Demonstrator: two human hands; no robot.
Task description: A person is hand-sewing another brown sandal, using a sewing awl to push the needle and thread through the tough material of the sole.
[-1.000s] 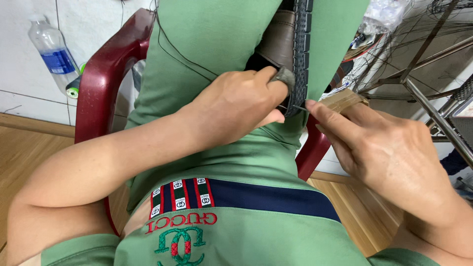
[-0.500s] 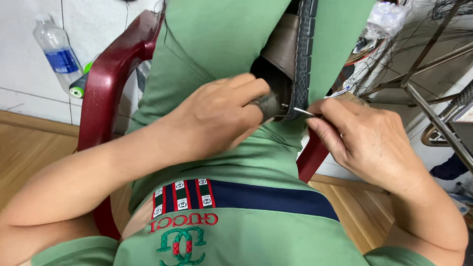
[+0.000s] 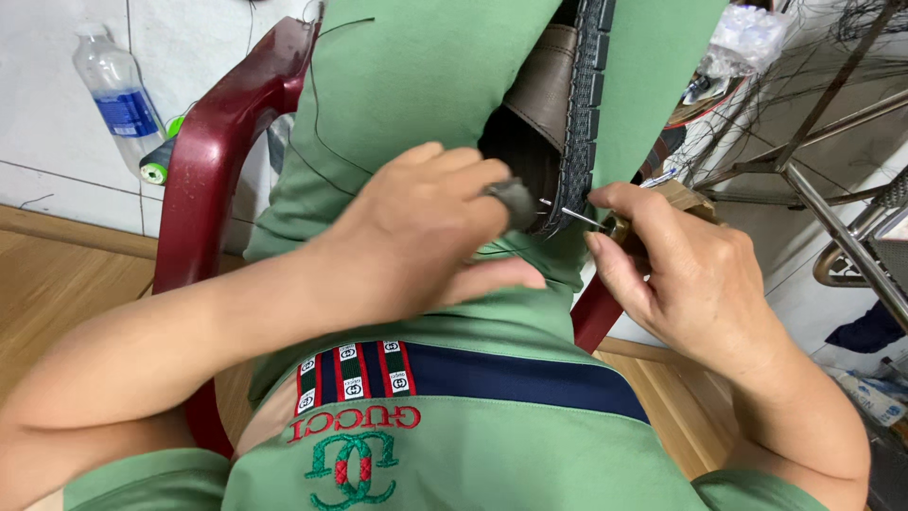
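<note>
A brown leather shoe [image 3: 549,85] with a grey ridged sole [image 3: 588,85] is wedged upright between my green-clad knees. My left hand [image 3: 426,237] presses against the shoe's inner side, a grey thimble-like cap on one fingertip touching the sole edge. My right hand [image 3: 681,274] grips a wooden-handled awl [image 3: 653,213]; its metal needle points at the sole's stitching, with dark thread [image 3: 501,251] trailing below. The shoe's toe end is out of view.
I sit in a dark red plastic chair [image 3: 218,142] on a wooden floor. A clear water bottle [image 3: 118,95] stands by the white tiled wall at left. A metal rack [image 3: 813,161] with tangled thread and a plastic bag stands at right.
My right hand has drawn back to the right, exposing the awl's needle. My left hand shifted slightly down along the shoe. The view moved closer.
</note>
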